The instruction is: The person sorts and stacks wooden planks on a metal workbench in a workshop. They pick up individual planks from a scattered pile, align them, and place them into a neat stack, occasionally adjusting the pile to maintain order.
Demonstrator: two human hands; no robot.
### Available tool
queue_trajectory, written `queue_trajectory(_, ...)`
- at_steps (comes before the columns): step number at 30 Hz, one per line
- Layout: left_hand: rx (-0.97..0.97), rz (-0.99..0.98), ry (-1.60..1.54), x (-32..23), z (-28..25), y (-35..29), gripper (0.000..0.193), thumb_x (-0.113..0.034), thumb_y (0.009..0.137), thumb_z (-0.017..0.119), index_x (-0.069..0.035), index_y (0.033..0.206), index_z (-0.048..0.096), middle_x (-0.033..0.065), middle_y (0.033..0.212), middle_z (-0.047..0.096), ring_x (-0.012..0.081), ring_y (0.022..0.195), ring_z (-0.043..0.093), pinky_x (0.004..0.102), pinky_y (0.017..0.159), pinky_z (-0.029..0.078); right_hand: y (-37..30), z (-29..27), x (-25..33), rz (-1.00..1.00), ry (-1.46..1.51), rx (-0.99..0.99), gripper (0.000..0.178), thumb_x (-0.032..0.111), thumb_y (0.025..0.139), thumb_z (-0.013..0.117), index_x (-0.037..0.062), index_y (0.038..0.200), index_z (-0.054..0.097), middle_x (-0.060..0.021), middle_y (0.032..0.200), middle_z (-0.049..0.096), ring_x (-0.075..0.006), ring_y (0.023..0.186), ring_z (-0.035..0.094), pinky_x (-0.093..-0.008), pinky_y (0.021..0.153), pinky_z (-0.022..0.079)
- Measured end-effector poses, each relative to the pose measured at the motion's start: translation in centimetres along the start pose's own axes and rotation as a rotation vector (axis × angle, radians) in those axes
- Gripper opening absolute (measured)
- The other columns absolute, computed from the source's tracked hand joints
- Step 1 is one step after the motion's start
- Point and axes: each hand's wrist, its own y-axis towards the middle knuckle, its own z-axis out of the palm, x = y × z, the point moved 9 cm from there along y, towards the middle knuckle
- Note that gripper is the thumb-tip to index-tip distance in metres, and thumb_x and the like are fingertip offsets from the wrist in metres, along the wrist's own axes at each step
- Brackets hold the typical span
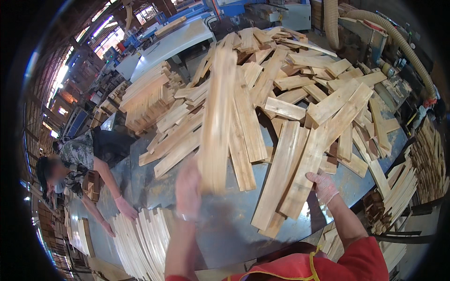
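at the centre of the frame the left hand (188, 189) is blurred, raised over the grey metal table (225, 225); its fingers close around the lower end of a long pale wooden slat (217, 119) that stands nearly upright and reaches up over the heap. lower right of centre, the right hand (322, 186) wears a thin light glove and lies with its fingers spread flat on the near end of a wide plank (323, 140), pressing on it rather than gripping. that plank slants up toward the upper right, lying on a big loose pile of planks (281, 84) covering the table's far half. at the lower left a neat row of slats (140, 239) stands on edge; a co-worker's hand (125, 208) rests at its top end. a beige dust hose (398, 42) curves across the upper right.
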Motion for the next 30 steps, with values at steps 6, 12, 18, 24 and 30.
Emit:
queue_trajectory(6,0.018,-0.346,-0.568,0.4,5.1,4.7,0.052,-0.033,0.103,0.067,0.001,0.142,0.06,0.0087,0.142,0.067,0.0158,0.125,0.064,0.0355,0.103,0.054,-5.9,7.6,-4.8,0.086,0.45,0.368,0.057,0.016,0.096,0.08,0.0056,0.144,0.053,-0.0064,0.124,0.071,-0.0206,0.105,0.072,-0.0351,0.09,0.062)
queue_trajectory(12,0.802,-0.942,-0.93,-0.7,20.2,-19.4,0.032,-0.021,0.098,0.072,-0.003,0.124,0.073,0.0111,0.121,0.076,0.0275,0.113,0.072,0.0367,0.102,0.053,-12.5,17.5,-12.4,-0.453,-0.469,0.68,0.042,0.027,0.099,0.073,0.0086,0.137,0.067,-0.0068,0.099,0.074,-0.0211,0.081,0.07,-0.0324,0.076,0.058)
queue_trajectory(18,0.324,-1.029,-0.146,9.0,12.0,-37.2,0.043,-0.031,0.089,0.074,-0.002,0.121,0.07,0.0182,0.111,0.072,0.04,0.1,0.071,0.0448,0.092,0.058,-10.9,20.1,-4.1,-0.125,-1.183,0.375,0.047,0.034,0.103,0.065,0.0079,0.143,0.063,-0.0189,0.117,0.072,-0.0324,0.102,0.071,-0.0401,0.089,0.058)
queue_trajectory(24,0.144,-0.911,0.749,6.3,-3.4,-41.4,0.048,-0.026,0.091,0.064,-0.008,0.135,0.067,0.0169,0.147,0.058,0.0394,0.142,0.048,0.0573,0.117,0.036,-1.4,2.7,3.1,-0.582,-0.025,-0.302,0.047,0.022,0.103,0.07,-0.0029,0.14,0.056,-0.0183,0.133,0.065,-0.0261,0.121,0.063,-0.04,0.104,0.053)
queue_trajectory(30,0.093,-0.975,0.837,9.7,-8.5,-47.8,0.071,-0.036,0.09,0.068,-0.007,0.152,0.051,0.0187,0.155,0.05,0.0408,0.142,0.045,0.056,0.12,0.033,4.1,1.9,-1.8,-0.196,0.035,-0.231,0.058,0.037,0.096,0.08,0.0063,0.141,0.063,-0.0089,0.139,0.064,-0.0263,0.127,0.062,-0.0416,0.104,0.054)
